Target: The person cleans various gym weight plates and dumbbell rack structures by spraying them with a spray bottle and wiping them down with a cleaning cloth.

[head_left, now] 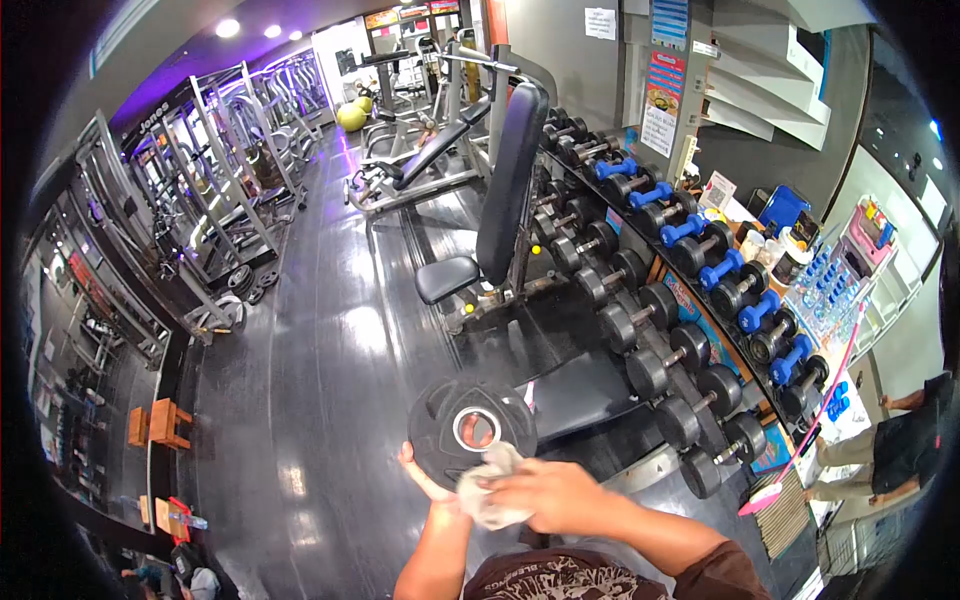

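Observation:
A round black weight plate (pixel 437 425) with a metal-ringed centre hole is held up in front of my body. My left hand (pixel 432 482) grips its lower left edge, thumb showing at the side and the other fingers hidden behind the plate. In my right hand (pixel 550 494) is a pale, crumpled cloth (pixel 492 505), pressed against or just over the plate's lower part below the hole. The fingers are bent round the cloth. A black padded bench (pixel 585 398) lies just beyond the plate to the right.
A rack of black dumbbells (pixel 655 370) and blue dumbbells (pixel 683 230) runs along the right. Ahead stands a seated bench machine (pixel 510 190). Weight frames (pixel 215 160) line the left. A pink broom (pixel 765 497) leans at right near a person (pixel 905 450). A wooden stool (pixel 170 423) stands left.

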{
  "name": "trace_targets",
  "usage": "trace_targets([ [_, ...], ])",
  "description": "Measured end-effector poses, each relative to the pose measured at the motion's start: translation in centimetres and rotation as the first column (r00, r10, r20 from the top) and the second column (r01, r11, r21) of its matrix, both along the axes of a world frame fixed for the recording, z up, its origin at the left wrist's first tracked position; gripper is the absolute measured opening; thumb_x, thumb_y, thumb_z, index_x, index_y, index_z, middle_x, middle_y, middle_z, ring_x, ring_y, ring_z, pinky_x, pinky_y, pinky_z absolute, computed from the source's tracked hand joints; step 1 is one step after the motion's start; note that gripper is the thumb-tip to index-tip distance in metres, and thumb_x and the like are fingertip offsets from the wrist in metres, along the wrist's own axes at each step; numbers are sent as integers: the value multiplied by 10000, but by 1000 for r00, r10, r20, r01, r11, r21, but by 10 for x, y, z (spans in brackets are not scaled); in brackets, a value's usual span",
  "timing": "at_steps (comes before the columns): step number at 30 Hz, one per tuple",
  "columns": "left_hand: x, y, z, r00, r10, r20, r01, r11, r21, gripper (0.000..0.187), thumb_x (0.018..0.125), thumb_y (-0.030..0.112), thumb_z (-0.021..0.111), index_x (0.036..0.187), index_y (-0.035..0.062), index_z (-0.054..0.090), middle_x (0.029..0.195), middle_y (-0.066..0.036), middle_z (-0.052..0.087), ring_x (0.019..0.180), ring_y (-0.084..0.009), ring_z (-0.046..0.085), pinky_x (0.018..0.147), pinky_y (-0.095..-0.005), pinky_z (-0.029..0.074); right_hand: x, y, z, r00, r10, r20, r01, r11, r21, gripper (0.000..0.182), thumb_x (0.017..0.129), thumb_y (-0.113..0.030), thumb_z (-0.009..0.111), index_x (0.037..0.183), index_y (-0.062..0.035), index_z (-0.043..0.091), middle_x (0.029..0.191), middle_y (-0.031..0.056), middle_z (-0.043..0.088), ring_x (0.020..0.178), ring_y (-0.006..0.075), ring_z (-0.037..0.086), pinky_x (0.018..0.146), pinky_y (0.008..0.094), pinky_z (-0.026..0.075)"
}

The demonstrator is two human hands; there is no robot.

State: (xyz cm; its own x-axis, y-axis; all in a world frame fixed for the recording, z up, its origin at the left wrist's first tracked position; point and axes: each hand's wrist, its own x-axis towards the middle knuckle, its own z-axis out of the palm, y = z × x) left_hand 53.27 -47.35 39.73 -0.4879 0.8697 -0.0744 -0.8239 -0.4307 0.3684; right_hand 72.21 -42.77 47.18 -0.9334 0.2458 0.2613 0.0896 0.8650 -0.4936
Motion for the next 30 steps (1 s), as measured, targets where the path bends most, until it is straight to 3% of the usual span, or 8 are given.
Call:
trace_targets([
  [2,-3,-4,7,995,-80,67,75,994,77,889,842,747,521,1453,102,508,1387,-188,578,1273,-359,546,1064,-623,439,19,24,-12,924,-366,-107,307,881,-361,445,700,-37,732,1136,-125,718,1132,103,728,1049,336,661,941,418,538],
  [5,-3,-10,11,983,-169,76,153,971,182,873,866,728,495,1479,105,480,1422,-197,555,1301,-378,527,1103,-654,385,13,62,-37,568,-812,-137,381,407,-830,219,953,-151,687,1109,3,691,1028,60,723,888,153,695,808,325,567],
  [8,2,-5,17,977,-206,-55,213,943,254,854,902,693,474,1498,81,449,1459,-211,532,1338,-383,506,1107,-633,396,0,68,-71,761,-648,-14,-155,-161,-975,465,943,-305,752,1293,-33,610,1145,53,692,973,165,673,886,335,546],
  [15,-19,-3,-25,800,-285,-528,-28,861,-508,764,1032,646,378,1428,2,486,1395,-181,580,1254,-304,593,1076,-493,475,-18,24,-37,539,-795,-278,46,357,-933,432,839,-36,778,1237,-4,615,1150,84,693,1042,176,660,922,345,520],
  [18,8,9,4,951,-273,-144,144,804,-577,783,962,743,438,1366,80,538,1288,-146,630,1211,-282,603,997,-456,525,-22,-1,-31,638,-635,-435,388,753,-531,327,769,-83,814,1058,-20,674,922,105,711,794,238,700,763,358,564],
  [19,13,2,-6,967,-251,-47,209,883,-421,761,954,748,439,1335,101,562,1243,-141,630,1172,-318,596,982,-514,505,-21,-13,-34,704,-496,-508,377,868,-324,402,692,-119,823,1058,-34,681,1021,145,691,906,351,676,782,395,580],
  [23,37,-9,21,904,-370,214,378,926,7,714,960,735,390,1311,148,600,1178,-139,599,1106,-383,540,979,-626,435,-18,-52,-33,947,-28,-321,34,999,14,459,664,-108,752,1120,-104,702,1092,62,691,919,275,667,748,361,587],
  [30,56,-6,10,840,-523,143,483,842,240,676,994,675,385,1316,110,570,1286,-137,540,1215,-378,481,1012,-626,429,-37,18,2,750,-472,-463,460,875,-147,395,725,-215,809,1079,-78,699,1112,83,698,951,303,663,776,404,580],
])
